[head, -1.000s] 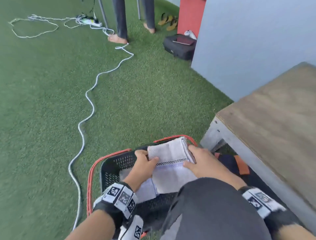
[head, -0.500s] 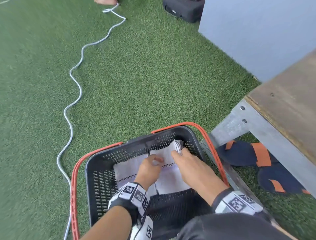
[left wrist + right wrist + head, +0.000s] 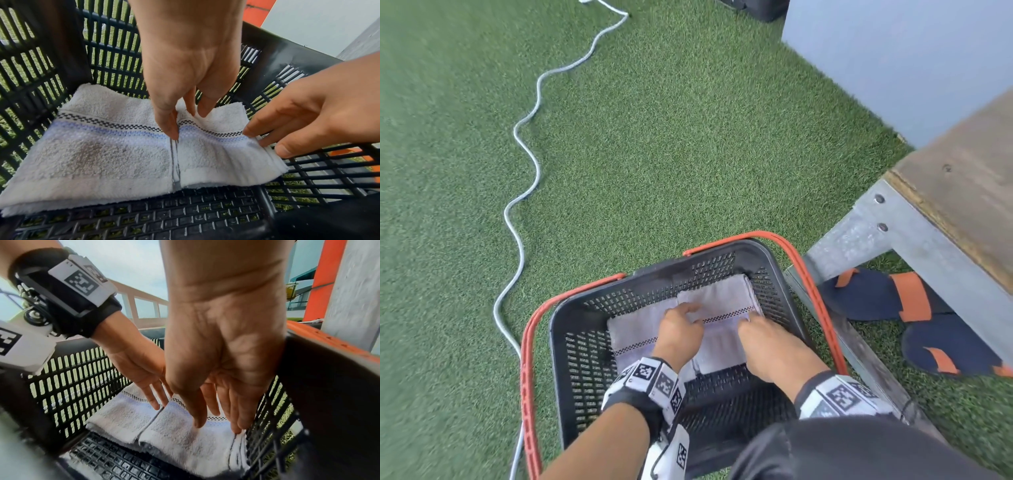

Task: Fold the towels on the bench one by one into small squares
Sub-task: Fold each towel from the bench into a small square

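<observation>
Two folded white terry towels with checkered woven bands [image 3: 209, 146] are lying side by side in the black perforated plastic basket [image 3: 585, 359]. Beneath straight fingers, left hand [image 3: 679, 330] and right hand [image 3: 770, 346] are pressing the right-side towel, gripping nothing.

The head camera looks steeply down from above onto the black slotted plastic basket with orange handles [image 3: 774, 260] standing on green artificial turf [image 3: 654, 137]. Both wrist cameras sit close inside that basket, each facing along its own palm towards the folded white terry towels with checked borders [image 3: 107, 146]. All three views share the towels and basket walls.
</observation>
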A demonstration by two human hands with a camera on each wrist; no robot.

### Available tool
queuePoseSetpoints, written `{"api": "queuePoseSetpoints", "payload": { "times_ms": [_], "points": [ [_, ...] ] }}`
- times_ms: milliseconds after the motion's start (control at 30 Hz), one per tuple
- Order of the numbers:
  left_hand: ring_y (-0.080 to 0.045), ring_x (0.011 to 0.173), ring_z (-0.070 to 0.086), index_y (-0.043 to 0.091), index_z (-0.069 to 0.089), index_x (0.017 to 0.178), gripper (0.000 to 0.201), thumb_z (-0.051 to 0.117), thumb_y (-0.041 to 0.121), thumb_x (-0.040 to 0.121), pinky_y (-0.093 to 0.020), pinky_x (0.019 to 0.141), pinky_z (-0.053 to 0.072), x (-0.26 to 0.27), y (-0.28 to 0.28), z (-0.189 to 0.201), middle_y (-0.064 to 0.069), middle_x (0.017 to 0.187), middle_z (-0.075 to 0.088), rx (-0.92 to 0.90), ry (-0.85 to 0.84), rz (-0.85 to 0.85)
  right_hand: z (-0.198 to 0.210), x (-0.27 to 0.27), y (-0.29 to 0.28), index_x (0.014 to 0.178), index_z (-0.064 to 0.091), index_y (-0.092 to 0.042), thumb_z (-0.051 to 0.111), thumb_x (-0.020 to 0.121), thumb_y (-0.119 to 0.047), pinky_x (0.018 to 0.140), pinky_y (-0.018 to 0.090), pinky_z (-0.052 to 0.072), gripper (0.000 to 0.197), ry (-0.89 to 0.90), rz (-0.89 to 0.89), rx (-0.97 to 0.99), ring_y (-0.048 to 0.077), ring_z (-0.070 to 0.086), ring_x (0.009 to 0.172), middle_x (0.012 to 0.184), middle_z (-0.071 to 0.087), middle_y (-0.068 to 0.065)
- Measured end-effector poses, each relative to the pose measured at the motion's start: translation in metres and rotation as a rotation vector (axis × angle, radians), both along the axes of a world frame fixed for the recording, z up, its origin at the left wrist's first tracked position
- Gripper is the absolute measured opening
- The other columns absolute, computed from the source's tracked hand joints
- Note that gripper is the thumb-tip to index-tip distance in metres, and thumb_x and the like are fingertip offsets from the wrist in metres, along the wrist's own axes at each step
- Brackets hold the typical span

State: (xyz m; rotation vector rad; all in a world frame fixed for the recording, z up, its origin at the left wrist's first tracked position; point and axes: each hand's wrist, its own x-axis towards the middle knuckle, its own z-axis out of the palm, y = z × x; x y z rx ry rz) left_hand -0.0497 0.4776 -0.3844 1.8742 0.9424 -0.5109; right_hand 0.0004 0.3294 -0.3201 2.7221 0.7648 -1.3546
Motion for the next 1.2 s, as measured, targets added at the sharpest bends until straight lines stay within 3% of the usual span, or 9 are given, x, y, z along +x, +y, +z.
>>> {"api": "queuePoseSetpoints", "payload": {
  "times_ms": [167,367,433,500,633,733,900,1000,1200],
  "points": [
    [-0.013,0.056,0.053,0.018,0.058,0.126,0.031,0.05,0.017,0.096,-0.015,0.041,0.037,0.005,0.003,0.014,-0.011,0.131,0.051,0.014,0.022,-0.047,0.016,0.006,-0.003,0.133,0.049,-0.009,0.052,0.09,0.005,0.104,0.043,0.044,0.046,0.005,-0.031,0.144,0.029,0.049,0.129,0.136,0.047,0.009],
    [-0.01,0.068,0.058,0.012,0.067,0.102,0.016,0.056,0.023,0.097,-0.019,0.054,0.042,0.025,0.002,0.069,0.002,0.083,0.063,0.004,-0.075,-0.222,0.066,0.024,-0.017,0.125,0.055,-0.014,0.043,0.095,-0.014,0.096,0.042,0.045,0.032,-0.115,-0.093,0.429,0.026,0.057,0.115,0.125,0.056,0.005],
    [-0.013,0.067,0.062,0.013,0.068,0.096,0.014,0.056,0.021,0.097,-0.024,0.061,0.049,0.036,0.001,0.095,0.001,0.083,0.066,-0.017,-0.127,-0.288,0.086,0.028,-0.031,0.122,0.06,-0.014,0.038,0.093,-0.024,0.093,0.036,0.047,0.038,-0.163,-0.148,0.554,0.013,0.06,0.102,0.116,0.061,0.003],
    [-0.009,0.06,0.064,0.018,0.068,0.092,0.012,0.058,0.022,0.096,-0.032,0.07,0.055,0.044,-0.001,0.125,0.002,0.085,0.07,-0.031,-0.169,-0.363,0.113,0.027,-0.047,0.12,0.063,-0.014,0.041,0.097,-0.02,0.081,0.014,0.041,0.032,-0.224,-0.213,0.651,-0.009,0.051,0.08,0.102,0.062,-0.006],
    [-0.018,0.079,0.072,0.021,0.068,0.097,0.014,0.057,0.029,0.099,-0.04,0.084,0.057,0.048,-0.009,0.194,-0.001,0.096,0.073,-0.007,-0.235,-0.487,0.173,0.015,-0.08,0.11,0.065,-0.021,0.049,0.099,-0.009,0.063,0.013,0.04,0.023,-0.318,-0.324,0.741,-0.003,0.055,0.062,0.071,0.059,-0.013],
    [-0.018,0.083,0.068,0.014,0.065,0.11,0.02,0.053,0.028,0.102,-0.034,0.081,0.055,0.042,-0.017,0.25,-0.003,0.104,0.07,0.025,-0.28,-0.572,0.21,0.001,-0.108,0.111,0.065,-0.029,0.052,0.098,-0.016,0.078,0.032,0.053,0.022,-0.374,-0.426,0.791,0.002,0.063,0.068,0.085,0.069,-0.01],
    [-0.026,0.09,0.072,0.018,0.065,0.098,0.015,0.054,0.028,0.101,-0.043,0.084,0.058,0.04,-0.057,0.337,-0.002,0.098,0.072,0.109,-0.441,-0.699,0.269,-0.034,-0.17,0.111,0.063,-0.031,0.055,0.1,-0.019,0.07,0.008,0.042,0.018,-0.448,-0.495,0.781,-0.02,0.058,0.077,0.099,0.064,-0.024],
    [-0.022,0.084,0.072,0.014,0.067,0.104,0.019,0.055,0.029,0.101,-0.036,0.076,0.058,0.042,-0.104,0.383,0.0,0.097,0.073,0.14,-0.529,-0.792,0.295,-0.056,-0.214,0.108,0.062,-0.032,0.057,0.1,-0.021,0.081,0.016,0.046,0.015,-0.492,-0.557,0.748,-0.008,0.06,0.094,0.109,0.066,-0.016],
    [-0.021,0.078,0.068,0.009,0.069,0.102,0.022,0.058,0.028,0.098,-0.033,0.074,0.054,0.043,-0.234,0.433,-0.004,0.096,0.074,0.114,-0.614,-1.06,0.315,-0.11,-0.312,0.102,0.059,-0.033,0.057,0.099,-0.02,0.072,0.025,0.05,0.013,-0.615,-0.738,0.629,-0.001,0.059,0.069,0.096,0.063,-0.017]
  ]
}}
